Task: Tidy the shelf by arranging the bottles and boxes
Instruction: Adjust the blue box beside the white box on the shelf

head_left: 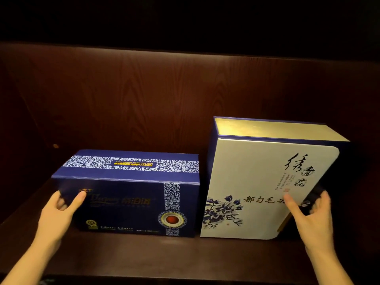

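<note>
Two boxes stand side by side on a dark wooden shelf [144,256]. The dark blue box [131,194] with white floral bands is on the left. My left hand [58,212] grips its left front corner, thumb on the front face, fingers round the side. The taller white box [257,188] with blue flowers, black calligraphy and a gold top stands on the right, tilted. My right hand [308,214] holds its right edge, thumb on the front face, fingers curled behind the dark side.
The shelf's dark wood back panel [144,99] rises behind both boxes. Bare shelf board lies in front of the boxes and to the left of the blue box. The space above is dark.
</note>
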A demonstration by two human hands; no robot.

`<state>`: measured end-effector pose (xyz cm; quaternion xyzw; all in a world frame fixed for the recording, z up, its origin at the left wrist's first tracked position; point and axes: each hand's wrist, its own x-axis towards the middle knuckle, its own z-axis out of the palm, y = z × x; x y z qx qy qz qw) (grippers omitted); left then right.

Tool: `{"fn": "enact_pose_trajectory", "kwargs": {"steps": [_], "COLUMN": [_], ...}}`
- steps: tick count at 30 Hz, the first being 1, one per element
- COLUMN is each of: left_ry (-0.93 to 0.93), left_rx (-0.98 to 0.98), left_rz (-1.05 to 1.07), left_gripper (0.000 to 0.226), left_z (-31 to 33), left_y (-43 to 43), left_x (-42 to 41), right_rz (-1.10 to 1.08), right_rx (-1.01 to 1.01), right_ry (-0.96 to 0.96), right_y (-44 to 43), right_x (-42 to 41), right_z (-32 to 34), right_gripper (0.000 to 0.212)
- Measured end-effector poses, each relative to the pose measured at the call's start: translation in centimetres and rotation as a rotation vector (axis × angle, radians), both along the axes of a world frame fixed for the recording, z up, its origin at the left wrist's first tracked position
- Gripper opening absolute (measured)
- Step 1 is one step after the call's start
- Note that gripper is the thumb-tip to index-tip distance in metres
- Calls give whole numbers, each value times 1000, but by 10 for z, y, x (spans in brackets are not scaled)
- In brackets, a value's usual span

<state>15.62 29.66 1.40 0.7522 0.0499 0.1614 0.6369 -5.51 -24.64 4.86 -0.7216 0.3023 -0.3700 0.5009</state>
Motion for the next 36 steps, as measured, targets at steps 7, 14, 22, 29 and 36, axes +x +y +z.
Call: {"fn": "enact_pose_trajectory", "kwargs": {"steps": [7,14,22,29,36], "left_ry": [3,23,23,36,64], "left_rx": [0,46,74,51,95], "left_rz": [-23,-21,4,55,-24], "left_gripper": [43,54,61,70,79], "left_z": [1,-3,-1,-2,2], "left_y": [1,2,0,-4,0], "left_x": [0,-1,-3,-4,-5], "right_rz": [93,128,110,104,146], "right_rx": [89,69,56,63,107], "right_ry": [-113,-114,-92,-62,-41], "right_y": [1,7,4,3,1], "right_x": [2,11,13,13,9], "right_z": [3,1,-2,-4,1], "right_gripper": [82,72,94,103,110]}}
